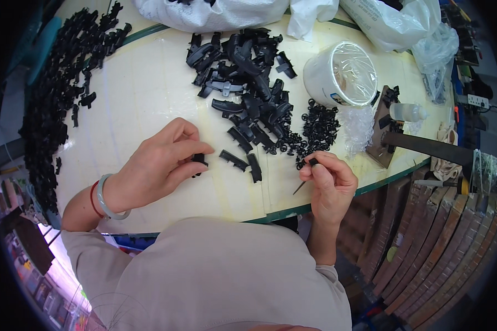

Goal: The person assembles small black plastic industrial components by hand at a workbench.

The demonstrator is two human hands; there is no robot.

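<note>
My left hand (pixel 159 160) is closed over the table, thumb and fingers pinching a black plastic part (pixel 200 159), mostly covered by the fingertips. To the right, my right hand (pixel 332 185) is raised near the front edge, thumb and forefinger closed on a small black piece (pixel 313 161). A thin dark pointed rod (pixel 299 188) sticks out below those fingers; whether it joins the black piece is hidden. Two curved black plastic parts lie between the hands, one (pixel 233 160) slanted and one (pixel 254 168) nearly upright. Small black ring-shaped pieces (pixel 318 128) are heaped beyond my right hand.
Larger black parts (pixel 251 105) are piled mid-table, with more (pixel 49 121) along the left edge. A white bucket (pixel 321 74) holding clear plastic stands behind the rings. Small clear pieces (pixel 357 129), a bottle (pixel 406 112) and a dark lever device (pixel 425 145) are at right; white sacks (pixel 204 15) line the back.
</note>
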